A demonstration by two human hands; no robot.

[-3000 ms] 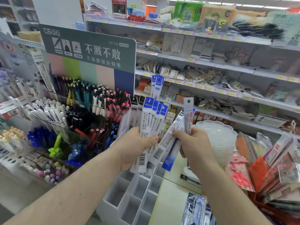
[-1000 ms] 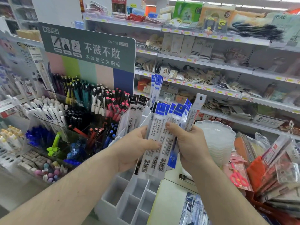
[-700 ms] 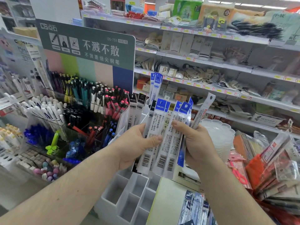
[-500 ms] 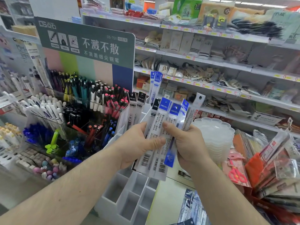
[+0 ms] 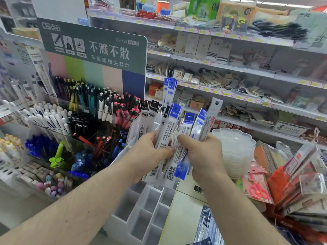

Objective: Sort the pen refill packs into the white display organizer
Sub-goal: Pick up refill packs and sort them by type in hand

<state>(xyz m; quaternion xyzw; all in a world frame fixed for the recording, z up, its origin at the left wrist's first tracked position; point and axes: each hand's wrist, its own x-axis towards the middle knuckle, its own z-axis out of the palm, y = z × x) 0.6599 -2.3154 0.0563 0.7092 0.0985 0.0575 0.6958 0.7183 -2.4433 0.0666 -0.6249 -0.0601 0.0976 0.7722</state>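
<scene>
Pen refill packs [image 5: 174,138] sit bunched upright between both hands, held above the white display organizer [image 5: 141,214], whose front compartments look unfilled while a few packs already stand in its rear slots [image 5: 150,114]. Compared with a few seconds ago, when the packs were fanned wide and the right hand was holding one grey-topped pack apart, the fan has been drawn in: the blue-headed packs now overlap tightly and the grey-topped pack [image 5: 213,112] leans against the right side of the bundle. The left hand [image 5: 150,154] grips the bundle from the left, thumb pressed across the fronts; the right hand [image 5: 203,154] is curled round the right part of the bundle, fingers pinching the packs near their middles. The bundle hangs a little lower and nearer the organizer than half a second ago. This reads as the sorting-by-type check ending; no pack from this bundle has gone into a compartment yet, so placing is probably next.
</scene>
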